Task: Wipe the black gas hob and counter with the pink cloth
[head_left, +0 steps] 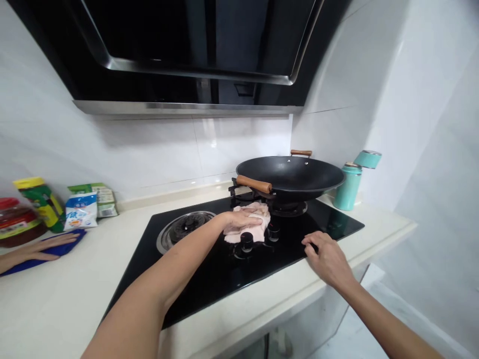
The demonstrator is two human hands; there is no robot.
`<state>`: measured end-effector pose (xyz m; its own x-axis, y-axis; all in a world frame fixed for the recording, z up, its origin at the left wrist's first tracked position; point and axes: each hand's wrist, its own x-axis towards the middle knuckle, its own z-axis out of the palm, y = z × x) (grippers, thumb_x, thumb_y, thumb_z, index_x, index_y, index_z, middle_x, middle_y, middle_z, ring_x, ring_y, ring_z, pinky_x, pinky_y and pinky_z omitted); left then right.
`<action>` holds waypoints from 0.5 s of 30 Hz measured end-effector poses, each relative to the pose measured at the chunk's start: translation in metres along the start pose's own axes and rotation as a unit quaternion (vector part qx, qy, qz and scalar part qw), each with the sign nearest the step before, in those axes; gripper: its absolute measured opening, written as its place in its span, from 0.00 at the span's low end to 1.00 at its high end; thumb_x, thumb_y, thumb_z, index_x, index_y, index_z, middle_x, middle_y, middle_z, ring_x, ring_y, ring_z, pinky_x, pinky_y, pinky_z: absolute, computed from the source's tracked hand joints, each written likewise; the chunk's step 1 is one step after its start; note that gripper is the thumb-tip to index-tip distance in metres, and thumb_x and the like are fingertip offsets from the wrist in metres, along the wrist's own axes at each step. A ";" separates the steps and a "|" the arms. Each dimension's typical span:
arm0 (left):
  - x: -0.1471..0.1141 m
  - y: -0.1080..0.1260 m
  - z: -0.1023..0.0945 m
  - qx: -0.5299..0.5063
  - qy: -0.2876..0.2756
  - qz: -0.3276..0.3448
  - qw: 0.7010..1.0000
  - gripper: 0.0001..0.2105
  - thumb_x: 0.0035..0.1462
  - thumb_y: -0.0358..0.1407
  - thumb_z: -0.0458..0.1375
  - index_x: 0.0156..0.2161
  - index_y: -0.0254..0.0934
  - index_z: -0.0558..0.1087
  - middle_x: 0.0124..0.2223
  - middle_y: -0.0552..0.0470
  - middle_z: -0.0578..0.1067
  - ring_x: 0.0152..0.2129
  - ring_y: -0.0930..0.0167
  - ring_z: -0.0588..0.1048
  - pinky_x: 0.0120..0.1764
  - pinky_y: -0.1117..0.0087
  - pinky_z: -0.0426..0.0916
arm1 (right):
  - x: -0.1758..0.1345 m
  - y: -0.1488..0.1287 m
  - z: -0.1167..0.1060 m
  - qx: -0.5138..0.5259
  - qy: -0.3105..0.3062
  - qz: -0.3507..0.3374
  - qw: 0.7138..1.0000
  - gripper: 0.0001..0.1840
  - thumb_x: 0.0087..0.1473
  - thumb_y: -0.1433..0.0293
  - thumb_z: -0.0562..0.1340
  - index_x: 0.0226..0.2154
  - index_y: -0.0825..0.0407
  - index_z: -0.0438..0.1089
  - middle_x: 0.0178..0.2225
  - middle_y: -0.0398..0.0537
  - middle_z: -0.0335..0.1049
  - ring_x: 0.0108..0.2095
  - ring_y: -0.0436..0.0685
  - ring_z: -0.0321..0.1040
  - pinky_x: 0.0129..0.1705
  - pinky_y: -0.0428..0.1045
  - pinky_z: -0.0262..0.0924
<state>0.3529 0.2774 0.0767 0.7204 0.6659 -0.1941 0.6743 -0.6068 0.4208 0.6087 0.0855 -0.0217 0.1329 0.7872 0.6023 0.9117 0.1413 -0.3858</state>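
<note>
My left hand [243,220] presses a pale pink cloth [258,232] onto the black glass gas stove [213,271]. The cloth is bunched under the palm and fingers, behind the two stove knobs [247,241]. At the right front edge of the stove, my right hand [326,255] is loosely closed with curled fingers; nothing shows in it. A large black wok [292,174] with wooden handles rests over the right burner, just behind the cloth. On the left, the round burner [187,227] is uncovered.
Another person's hand [48,247] lies on a blue cloth [73,242] at far left. Near it stand a red-lidded jar [18,224], a yellow-capped bottle [41,204] and small packets [81,212]. A teal canister [348,188] is right of the wok. The range hood [194,107] hangs above.
</note>
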 end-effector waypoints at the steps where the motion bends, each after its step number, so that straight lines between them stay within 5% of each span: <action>1: -0.002 0.000 -0.001 0.007 -0.007 -0.002 1.000 0.41 0.53 0.66 0.54 0.68 0.49 0.60 0.74 0.51 0.53 0.70 0.53 0.51 0.68 0.50 0.49 | 0.000 0.000 0.000 0.001 -0.003 0.001 1.000 0.13 0.59 0.68 0.54 0.36 0.48 0.75 0.44 0.48 0.75 0.46 0.59 0.69 0.52 0.56 0.61; 7: -0.002 0.004 0.010 0.057 0.001 -0.009 0.998 0.53 0.37 0.61 0.69 0.68 0.52 0.57 0.74 0.50 0.50 0.70 0.49 0.47 0.69 0.45 0.45 | -0.001 0.000 0.000 0.000 -0.008 0.007 1.000 0.14 0.60 0.68 0.54 0.37 0.48 0.75 0.45 0.48 0.75 0.47 0.59 0.69 0.52 0.55 0.60; 15: -0.005 0.004 0.025 0.075 0.126 -0.066 0.987 0.33 0.58 0.56 0.57 0.65 0.49 0.62 0.70 0.47 0.59 0.68 0.52 0.54 0.66 0.42 0.49 | -0.001 -0.002 -0.001 0.000 -0.013 0.014 1.000 0.15 0.60 0.68 0.53 0.37 0.50 0.75 0.45 0.49 0.74 0.47 0.59 0.68 0.52 0.54 0.60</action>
<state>0.3558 0.2609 0.0567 0.5737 0.8191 -0.0039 0.7898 -0.5519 0.2675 0.6067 0.0842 -0.0208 0.1489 0.8066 0.5721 0.9074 0.1185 -0.4032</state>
